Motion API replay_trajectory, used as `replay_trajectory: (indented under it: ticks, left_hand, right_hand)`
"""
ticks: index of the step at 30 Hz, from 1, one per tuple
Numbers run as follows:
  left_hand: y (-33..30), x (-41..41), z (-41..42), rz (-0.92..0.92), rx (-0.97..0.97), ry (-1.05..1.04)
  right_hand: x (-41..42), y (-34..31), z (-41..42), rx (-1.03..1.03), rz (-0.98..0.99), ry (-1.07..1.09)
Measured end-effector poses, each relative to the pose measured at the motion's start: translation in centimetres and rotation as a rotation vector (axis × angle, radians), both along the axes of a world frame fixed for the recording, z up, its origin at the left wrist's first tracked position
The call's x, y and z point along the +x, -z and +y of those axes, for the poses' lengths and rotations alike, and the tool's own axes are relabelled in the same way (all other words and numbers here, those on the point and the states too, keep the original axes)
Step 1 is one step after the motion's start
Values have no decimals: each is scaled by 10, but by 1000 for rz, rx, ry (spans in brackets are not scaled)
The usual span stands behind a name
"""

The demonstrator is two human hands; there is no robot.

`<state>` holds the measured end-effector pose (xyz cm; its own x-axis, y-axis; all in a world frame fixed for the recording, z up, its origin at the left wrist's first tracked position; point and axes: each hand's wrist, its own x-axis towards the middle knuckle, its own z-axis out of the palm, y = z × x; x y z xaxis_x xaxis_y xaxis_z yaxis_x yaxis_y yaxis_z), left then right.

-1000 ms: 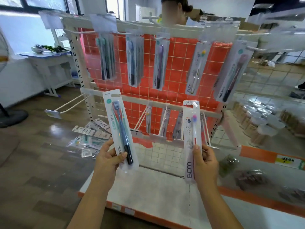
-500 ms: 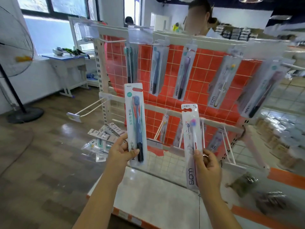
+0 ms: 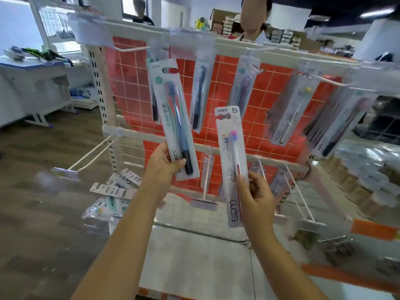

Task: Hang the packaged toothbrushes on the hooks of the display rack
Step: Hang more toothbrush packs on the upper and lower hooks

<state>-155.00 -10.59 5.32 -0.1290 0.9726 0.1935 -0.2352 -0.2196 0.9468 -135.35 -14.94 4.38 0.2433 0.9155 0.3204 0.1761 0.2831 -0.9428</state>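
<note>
Your display rack (image 3: 151, 32) already carries a row of hung packs (image 3: 200, 92) up top, lower hooks (image 3: 93, 152) mostly bare; your left hand (image 3: 162, 167) grips the blue-brush pack (image 3: 173, 118), your right hand (image 3: 256, 195) pinches the pink-brush pack (image 3: 231, 161), both unhung.

The tall clear-and-white toothbrush pack with the pink-bristled brush (image 3: 232, 167) reads "BDM" sideways near its foot and a large "净" mid-card; a similar pack hanging on the upper right (image 3: 289, 113) seems to read "BDM" too.
</note>
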Motion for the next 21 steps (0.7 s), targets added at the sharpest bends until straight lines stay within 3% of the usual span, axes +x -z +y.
replay_trajectory:
  ticks: [11,21]
  left_hand:
    - [-36,-7,42,-94,151,63]
    - [-15,-9,54,62,162,-8]
  right_hand:
    - [-22,13,7,7,39,86]
    - [-29,16,16,33,39,165]
